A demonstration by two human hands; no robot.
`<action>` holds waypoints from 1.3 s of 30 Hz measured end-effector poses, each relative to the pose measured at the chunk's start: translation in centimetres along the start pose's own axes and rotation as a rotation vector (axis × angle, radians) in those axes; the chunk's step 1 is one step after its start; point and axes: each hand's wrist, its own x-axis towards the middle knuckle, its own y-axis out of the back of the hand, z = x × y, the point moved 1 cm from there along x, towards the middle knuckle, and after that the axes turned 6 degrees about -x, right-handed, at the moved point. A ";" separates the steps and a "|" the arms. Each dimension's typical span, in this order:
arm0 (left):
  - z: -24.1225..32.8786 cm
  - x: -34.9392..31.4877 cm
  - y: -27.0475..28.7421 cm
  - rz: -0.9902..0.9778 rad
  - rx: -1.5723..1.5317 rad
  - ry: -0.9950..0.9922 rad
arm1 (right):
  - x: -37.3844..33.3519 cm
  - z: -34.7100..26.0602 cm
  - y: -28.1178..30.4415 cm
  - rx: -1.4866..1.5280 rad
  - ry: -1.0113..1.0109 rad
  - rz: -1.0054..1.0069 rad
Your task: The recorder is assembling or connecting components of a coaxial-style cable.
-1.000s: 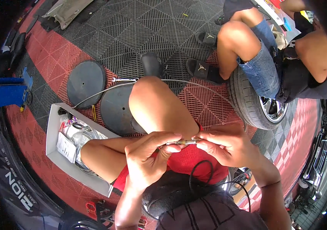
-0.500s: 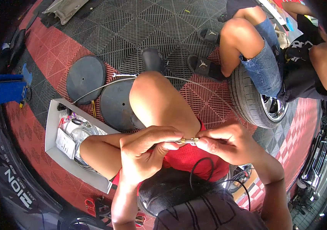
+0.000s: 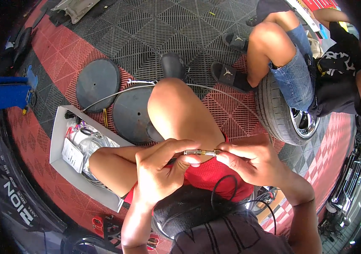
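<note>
- The left hand [image 3: 157,175] pinches one end of a small metal fitting [image 3: 201,152] with its thumb and first finger.
- The right hand [image 3: 250,158] pinches the other end, so both hands are closed on the same little piece.
- The fitting is thin, part silver and part gold. It sits level between the two hands, just above the red shorts [image 3: 214,178] and the bent knee [image 3: 176,106].
- A thin grey cable [image 3: 117,94] lies in a curve on the floor past the knee. I cannot tell if it joins the fitting.
- To do this step well, I think the two ends should stay in one straight line. If one hand tips, the parts may jam.
- Small, slow turns with the fingertips look best. The piece is tiny and could slip and fall into the holes of the floor tiles [image 3: 150,29].
- Keeping it over the lap looks smart, since the shorts would catch it.
- An open grey box [image 3: 57,139] of parts sits to the left, near the leg.
- Two round black discs [image 3: 98,78] lie on the floor beyond the box.
- Another person sits on a tyre [image 3: 280,122] to the right, well apart from the hands.
</note>
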 end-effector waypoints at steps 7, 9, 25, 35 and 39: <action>-0.1 0.3 -0.2 0.010 -0.065 0.098 | 0.2 -0.3 0.0 -0.264 0.145 -0.001; -0.3 0.5 -0.2 0.007 -0.133 0.108 | 0.2 0.0 0.0 -0.292 0.138 -0.028; 0.6 2.2 0.4 -0.108 0.154 -0.040 | 0.5 2.3 -1.3 -0.134 0.081 -0.031; 1.4 0.3 0.9 -0.043 0.233 0.044 | 0.7 1.3 -2.3 -0.081 0.152 -0.049; 1.5 0.0 1.0 -0.050 0.239 0.062 | 0.6 0.9 -2.2 -0.043 0.147 -0.057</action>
